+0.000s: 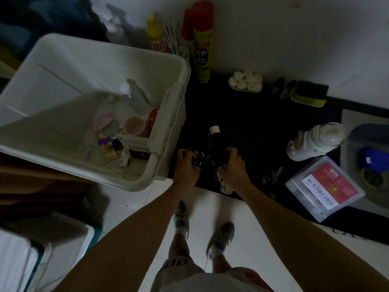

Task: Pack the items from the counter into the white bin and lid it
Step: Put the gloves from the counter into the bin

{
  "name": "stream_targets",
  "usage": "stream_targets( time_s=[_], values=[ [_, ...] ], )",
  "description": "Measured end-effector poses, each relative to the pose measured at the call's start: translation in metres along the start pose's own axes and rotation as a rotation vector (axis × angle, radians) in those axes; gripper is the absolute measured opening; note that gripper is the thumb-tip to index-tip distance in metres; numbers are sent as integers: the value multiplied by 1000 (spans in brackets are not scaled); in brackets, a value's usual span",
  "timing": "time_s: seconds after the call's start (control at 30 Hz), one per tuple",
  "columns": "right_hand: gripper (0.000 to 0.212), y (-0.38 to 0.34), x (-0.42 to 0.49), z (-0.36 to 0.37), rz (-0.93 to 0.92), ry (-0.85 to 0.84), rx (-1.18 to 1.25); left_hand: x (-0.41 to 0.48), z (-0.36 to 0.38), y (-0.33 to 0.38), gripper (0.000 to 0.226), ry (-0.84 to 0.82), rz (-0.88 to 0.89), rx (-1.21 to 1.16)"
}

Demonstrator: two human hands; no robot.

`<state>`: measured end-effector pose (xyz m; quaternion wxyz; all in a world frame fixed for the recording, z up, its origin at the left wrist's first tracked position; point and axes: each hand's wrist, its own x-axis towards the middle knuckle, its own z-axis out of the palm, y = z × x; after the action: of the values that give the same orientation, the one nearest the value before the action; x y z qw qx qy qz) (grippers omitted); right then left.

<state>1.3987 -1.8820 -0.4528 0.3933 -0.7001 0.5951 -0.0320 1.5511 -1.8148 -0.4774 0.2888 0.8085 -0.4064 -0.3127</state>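
The white bin (pixel 176 98) stands open at the left, with a pink cup (pixel 134 125), a clear bottle, tubes and small boxes inside. On the black counter (pixel 252 127) beside it lies a dark folded umbrella (pixel 216 144) with a white tip. My right hand (pixel 230 165) is closed around its near end. My left hand (pixel 186 165) grips a small black-and-white item (pixel 200 160) just left of the umbrella; what it is stays unclear in the dim light.
At the back wall stand a yellow spray can (pixel 202 49), a yellow bottle (pixel 155 34), a tray of white balls (pixel 245 81) and a sponge (pixel 309 93). A white flask (pixel 317 142) and a clear pouch (pixel 324 188) lie right, by a sink (pixel 370 161).
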Motion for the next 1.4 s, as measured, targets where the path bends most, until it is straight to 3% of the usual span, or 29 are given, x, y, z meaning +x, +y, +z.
stream_targets(
  time_s=[0.3,0.43,0.57,0.63,0.77,1.1,1.4],
  values=[
    [64,1,-2,-2,15,-62,-35,1,-13,35,21,-14,-108,-281],
    [71,-1,-1,-5,37,-96,-11,-1,-21,51,20,-20,-287,-552],
    [76,-3,-3,-3,40,-100,-52,-4,-28,58,13,-53,-412,-655],
    [75,-3,-4,-3,49,-98,-41,-4,-29,57,25,-108,-453,-679],
    [76,-2,-4,-4,64,-80,-19,-8,-28,54,47,-146,-406,-596],
    [72,-8,-21,-37,-88,76,17,-17,-38,72,36,-104,-314,-546],
    [68,-17,-35,-102,-145,217,195,-22,-54,123,35,-208,-189,-567]
  ],
)
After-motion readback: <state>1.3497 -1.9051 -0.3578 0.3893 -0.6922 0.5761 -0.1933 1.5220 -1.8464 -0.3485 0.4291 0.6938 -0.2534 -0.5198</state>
